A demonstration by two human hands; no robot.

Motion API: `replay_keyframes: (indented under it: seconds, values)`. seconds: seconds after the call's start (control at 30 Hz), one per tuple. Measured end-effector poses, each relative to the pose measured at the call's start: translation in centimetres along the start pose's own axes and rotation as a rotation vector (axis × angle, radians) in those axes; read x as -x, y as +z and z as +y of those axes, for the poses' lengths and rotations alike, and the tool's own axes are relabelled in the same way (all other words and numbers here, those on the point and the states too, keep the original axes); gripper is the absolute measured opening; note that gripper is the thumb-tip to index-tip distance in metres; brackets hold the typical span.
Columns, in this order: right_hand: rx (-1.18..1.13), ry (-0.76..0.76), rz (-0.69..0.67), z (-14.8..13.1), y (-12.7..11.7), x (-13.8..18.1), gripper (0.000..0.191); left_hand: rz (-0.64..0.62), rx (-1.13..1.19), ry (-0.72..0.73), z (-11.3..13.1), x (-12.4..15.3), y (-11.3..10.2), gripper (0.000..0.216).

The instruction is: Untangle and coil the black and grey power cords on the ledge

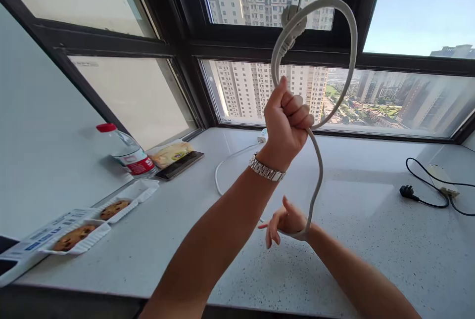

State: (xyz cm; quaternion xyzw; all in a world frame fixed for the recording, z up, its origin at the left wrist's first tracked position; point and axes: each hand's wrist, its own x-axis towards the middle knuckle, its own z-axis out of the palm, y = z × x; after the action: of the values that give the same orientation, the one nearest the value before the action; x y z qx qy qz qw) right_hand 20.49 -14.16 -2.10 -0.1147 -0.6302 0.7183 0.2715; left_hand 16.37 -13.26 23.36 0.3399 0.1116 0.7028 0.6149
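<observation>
Raised in front of the window, my left hand [289, 121] is closed in a fist around a thick white power cord [353, 52]. The cord makes a large loop above the fist, and its plug [293, 21] hangs at the loop's upper left with the prongs up. From the fist the cord runs down to my right hand [286, 222], low over the counter, and bends across its wrist. The right hand's fingers are apart and loosely bent, not wrapped round the cord. A metal watch [267, 169] sits on my left wrist.
On the white counter [356, 259], a bottle with a red cap [128, 153], a packaged snack [172, 153], a phone [180, 165] and trays of cookies [76, 237] line the left wall. A black-corded adapter [441, 180] lies right. A thin white cable [217, 175] curves behind my left arm.
</observation>
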Motion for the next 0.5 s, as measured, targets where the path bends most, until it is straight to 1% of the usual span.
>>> replay_keyframes:
  seconds: [0.03,0.07,0.1,0.13,0.17,0.23,0.27,0.3,0.37,0.4,0.47,0.5]
  values:
    - [-0.02,0.024,-0.068,-0.4,-0.3,1.3,0.09,0.02,-0.01,0.066,1.0,-1.0,-0.2,0.046]
    - [-0.025,0.028,-0.07,-1.0,-1.0,2.8,0.089,0.042,-0.022,0.128,2.1,-2.0,-0.7,0.046]
    - [-0.018,0.016,0.0,-1.8,-1.9,4.6,0.086,0.071,-0.038,0.189,3.2,-2.8,-1.6,0.047]
    - [-0.016,-0.013,0.145,-2.9,-3.1,6.3,0.08,0.102,-0.059,0.244,4.1,-3.5,-2.8,0.047]
    - [-0.04,-0.051,0.323,-4.1,-4.4,8.0,0.072,0.142,-0.088,0.286,4.7,-4.0,-4.2,0.048]
    - [-0.098,-0.08,0.607,-6.7,-7.0,10.8,0.06,0.18,-0.193,0.302,4.9,-4.2,-7.5,0.049]
    - [-0.127,-0.062,0.749,-7.9,-8.0,11.6,0.052,0.181,-0.251,0.293,4.3,-3.9,-9.2,0.05]
    - [-0.172,-0.008,0.853,-8.9,-8.7,12.0,0.045,0.18,-0.311,0.293,3.2,-3.4,-10.8,0.051]
    - [-0.28,0.07,1.019,-10.5,-9.1,11.6,0.034,0.19,-0.436,0.294,0.1,-1.8,-13.6,0.052]
    - [-0.332,0.076,1.082,-10.9,-8.8,10.8,0.031,0.186,-0.495,0.285,-1.8,-0.9,-14.6,0.051]
    - [-0.384,0.004,1.181,-11.3,-7.7,8.6,0.026,0.175,-0.596,0.233,-5.5,1.1,-16.1,0.05]
    - [-0.37,-0.046,1.21,-11.3,-7.0,7.3,0.024,0.168,-0.63,0.212,-7.2,2.1,-16.5,0.051]
